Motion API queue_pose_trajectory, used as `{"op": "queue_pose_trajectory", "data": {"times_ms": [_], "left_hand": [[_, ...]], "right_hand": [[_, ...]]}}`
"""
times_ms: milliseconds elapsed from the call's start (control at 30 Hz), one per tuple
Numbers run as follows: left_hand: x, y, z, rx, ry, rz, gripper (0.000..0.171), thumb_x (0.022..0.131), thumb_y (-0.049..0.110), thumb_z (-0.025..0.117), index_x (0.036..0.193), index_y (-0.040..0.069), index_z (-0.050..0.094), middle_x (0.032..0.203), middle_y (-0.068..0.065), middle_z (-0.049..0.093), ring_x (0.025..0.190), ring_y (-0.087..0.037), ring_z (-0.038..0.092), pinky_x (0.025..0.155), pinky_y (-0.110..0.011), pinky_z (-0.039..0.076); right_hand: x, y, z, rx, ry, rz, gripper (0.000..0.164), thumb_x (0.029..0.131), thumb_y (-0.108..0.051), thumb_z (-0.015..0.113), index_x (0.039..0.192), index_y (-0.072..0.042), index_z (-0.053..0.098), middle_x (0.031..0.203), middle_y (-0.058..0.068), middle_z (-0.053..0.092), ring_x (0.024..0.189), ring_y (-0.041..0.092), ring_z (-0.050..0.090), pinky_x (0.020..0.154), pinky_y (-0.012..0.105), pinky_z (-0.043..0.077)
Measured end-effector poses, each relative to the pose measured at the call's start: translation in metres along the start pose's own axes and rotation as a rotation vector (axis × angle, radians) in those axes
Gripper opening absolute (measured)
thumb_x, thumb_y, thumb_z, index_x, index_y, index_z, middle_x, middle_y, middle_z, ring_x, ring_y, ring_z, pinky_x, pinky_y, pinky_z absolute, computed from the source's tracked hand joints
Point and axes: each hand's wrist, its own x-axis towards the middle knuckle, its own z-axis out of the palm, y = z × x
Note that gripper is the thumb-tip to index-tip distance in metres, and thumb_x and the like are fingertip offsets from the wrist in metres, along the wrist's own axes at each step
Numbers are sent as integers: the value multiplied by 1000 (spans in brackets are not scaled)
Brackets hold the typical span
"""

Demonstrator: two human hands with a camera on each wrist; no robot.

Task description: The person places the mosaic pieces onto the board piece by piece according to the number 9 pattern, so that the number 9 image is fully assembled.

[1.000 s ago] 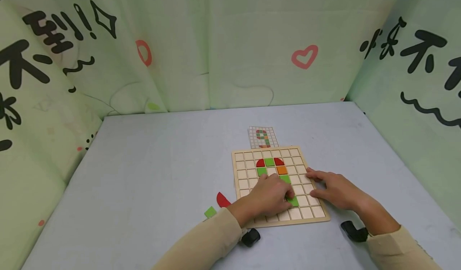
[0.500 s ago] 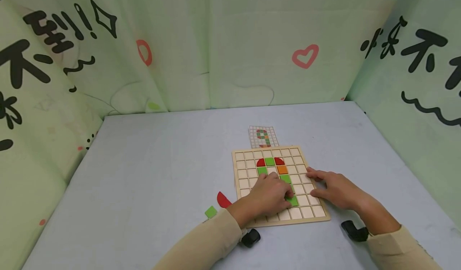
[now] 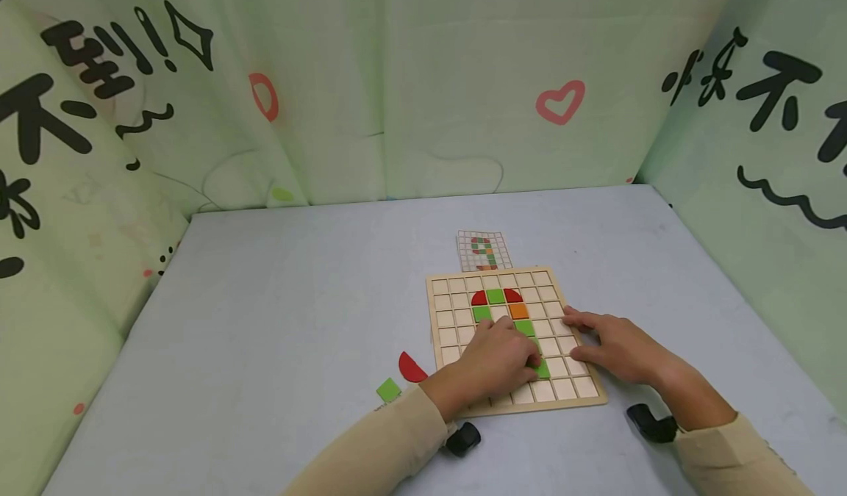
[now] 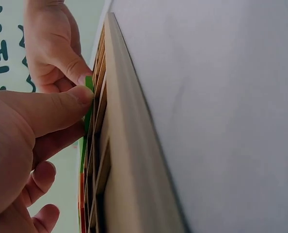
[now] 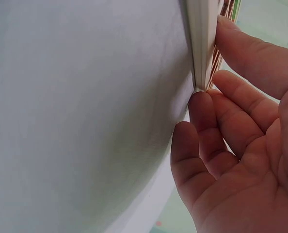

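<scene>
A wooden grid board [image 3: 539, 409] lies on the table. My left hand [image 3: 496, 356] reaches across it and pinches a green square tile [image 4: 88, 82] between thumb and index finger, low over the cells. Seen from the head, that green tile [image 3: 542, 369] shows just past the fingertips. My right hand [image 3: 622, 345] touches the board's right edge with relaxed fingers; in the right wrist view its thumb [image 5: 253, 53] lies against the wooden rim [image 5: 202, 43]. Red quarter-round tiles [image 3: 512, 295], green squares [image 3: 495, 296] and an orange square [image 3: 518, 311] sit in the upper cells.
Left of the board lie a red rounded piece [image 3: 412, 367] and a loose green square [image 3: 388, 389]. Behind the board is a pattern card [image 3: 486, 250]. Black wrist devices [image 3: 463, 439] hang below each wrist. Pale green printed curtains [image 3: 423, 99] enclose the white table [image 3: 278, 334].
My left hand has shifted very slightly at the green tile, its fingertips still down on the board. My right hand stays at the board's right edge.
</scene>
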Motion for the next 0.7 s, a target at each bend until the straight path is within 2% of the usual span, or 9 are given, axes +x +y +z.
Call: {"op": "queue_pose_trajectory", "data": {"times_ms": [267,700], "left_hand": [[0,0,0,-3,14,-18,8,89,41,76,93,35,77,84,26,65,84,-6,40,74,-25,32],[0,-3,0,-107,-6,-61,9,88,40,77,94,33,76,79,27,59,85,-6,41,77,-27,33]], "right_hand": [[1,-1,0,-1,0,10,59,90,-24,75,138,3,55,150,21,43,136,49,38,104,63,33],[1,-2,0,2,-3,12,59,90,-23,75,138,3,55,150,22,43,136,50,37,104,63,33]]}}
